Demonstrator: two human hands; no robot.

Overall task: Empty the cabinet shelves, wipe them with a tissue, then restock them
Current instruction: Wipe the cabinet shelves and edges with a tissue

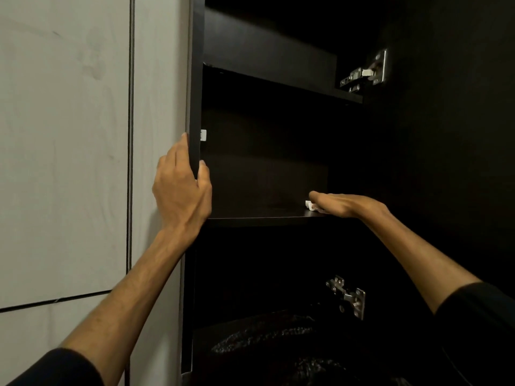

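Wiping stage. Right hand [342, 204] lies flat, pressing a small white crumpled tissue [311, 205] onto the bare dark wooden shelf [250, 215]. Left hand [181, 188] is wrapped around the dark cabinet side panel's edge [195, 107], left of the tissue. Shelf looks emptied; restocking seems left.

A home storage spot: a dark fitted cabinet [278, 135] with metal hinges [367, 72] beside pale wall panels [64, 135].

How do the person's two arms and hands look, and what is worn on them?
Both forearms are bare. Each arm has a dark sleeve pushed up toward the elbow: the left sleeve at the bottom-left corner, the right sleeve at the right edge. The left hand and right hand show no gloves, rings or watch.
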